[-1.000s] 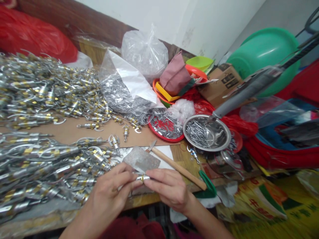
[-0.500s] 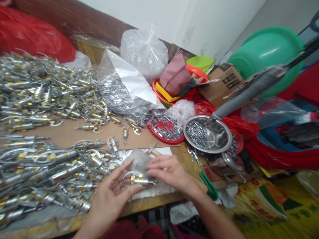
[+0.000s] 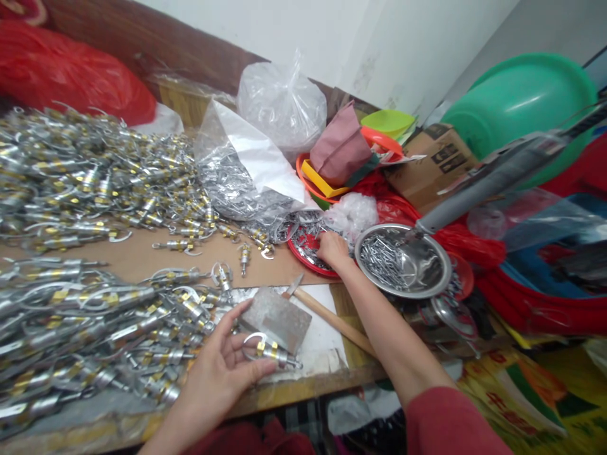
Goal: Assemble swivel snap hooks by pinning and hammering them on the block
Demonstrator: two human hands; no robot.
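Note:
My left hand (image 3: 222, 366) is closed on a silver metal fitting (image 3: 271, 352) with yellow bands and a thin curved hook. The fitting lies level above the front of the bench, its eyelet end pointing right. My right hand (image 3: 333, 249) reaches into a red dish (image 3: 294, 251) of small flat metal pieces. Its fingers point down, drawn together among the pieces; whatever they pinch is hidden. Between the hands, a flat grey metal block (image 3: 279, 318) rests on white paper, beside a hammer (image 3: 334, 320) with a wooden handle.
Heaps of similar fittings (image 3: 95, 170) cover the bench on the left. A steel bowl (image 3: 443, 268) of metal pins stands right of the dish, below a grey rod (image 3: 488, 180). Behind are a plastic bag of metal parts (image 3: 232, 180), a cardboard box (image 3: 429, 167) and a green basin (image 3: 521, 114).
My right hand has left the fitting and moved away from me into the red dish. My left hand still holds the fitting. The block and hammer are now uncovered.

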